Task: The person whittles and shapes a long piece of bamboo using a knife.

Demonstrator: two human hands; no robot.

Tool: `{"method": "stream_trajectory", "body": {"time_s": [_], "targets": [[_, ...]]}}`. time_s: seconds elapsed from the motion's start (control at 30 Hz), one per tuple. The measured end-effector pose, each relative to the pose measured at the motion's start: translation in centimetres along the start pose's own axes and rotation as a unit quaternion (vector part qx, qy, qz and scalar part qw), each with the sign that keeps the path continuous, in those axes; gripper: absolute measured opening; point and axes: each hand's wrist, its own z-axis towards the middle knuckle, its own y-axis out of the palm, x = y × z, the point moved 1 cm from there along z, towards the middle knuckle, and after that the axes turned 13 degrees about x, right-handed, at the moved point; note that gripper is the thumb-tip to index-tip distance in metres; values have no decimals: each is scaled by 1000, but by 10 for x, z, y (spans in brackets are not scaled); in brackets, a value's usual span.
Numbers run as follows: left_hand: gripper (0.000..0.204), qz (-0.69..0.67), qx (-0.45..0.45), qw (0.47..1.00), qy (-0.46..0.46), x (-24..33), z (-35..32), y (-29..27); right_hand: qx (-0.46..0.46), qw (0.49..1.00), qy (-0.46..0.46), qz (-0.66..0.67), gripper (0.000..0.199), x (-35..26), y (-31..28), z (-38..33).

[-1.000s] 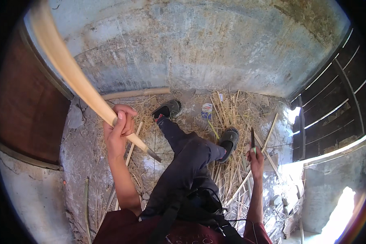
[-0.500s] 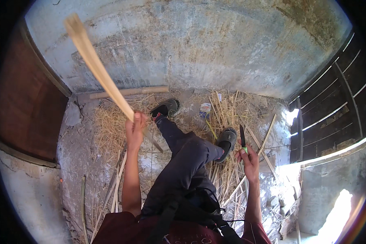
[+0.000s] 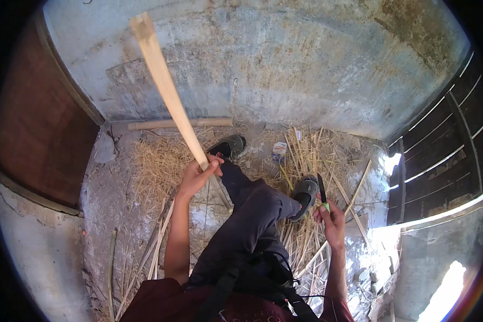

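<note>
A long pale split-bamboo strip (image 3: 168, 90) rises from my left hand (image 3: 198, 175) toward the far wall, its far end up at the upper left. My left fingers are wrapped round its lower part, and its near end points down beside my bent leg (image 3: 247, 214). In my right hand (image 3: 331, 220) is a knife (image 3: 322, 191) with a dark blade and a green handle. The blade points away from me, close to my right shoe (image 3: 304, 197). Strip and knife are well apart.
Straw-like shavings (image 3: 158, 169) cover the floor at left, and thin bamboo strips (image 3: 311, 161) lie heaped at right. A bamboo pole (image 3: 180, 124) rests along the wall base. A small packet (image 3: 278, 150) lies beyond my feet. A dark slatted panel (image 3: 440, 155) stands at right.
My left hand has swung the bamboo strip to the right, making it steeper. The right hand, still with the knife, has shifted slightly. The whole view has moved a little.
</note>
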Motion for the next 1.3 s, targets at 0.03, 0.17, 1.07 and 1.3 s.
{"method": "stream_trajectory", "body": {"time_s": [0.03,0.17,1.07,1.3], "targets": [[32,-17,-1,1000,8,-10,2,1,-1,1000,2,-1,39,-2,0,-1],[35,-20,-36,999,30,-24,4,5,-4,1000,-1,-11,41,-12,-1,-2],[44,168,-122,977,57,66,-109,66,128,925,-342,-106,33,-79,13,-20],[52,122,-110,984,74,66,-116,94,75,925,-339,-154,35,-69,43,-19]]}}
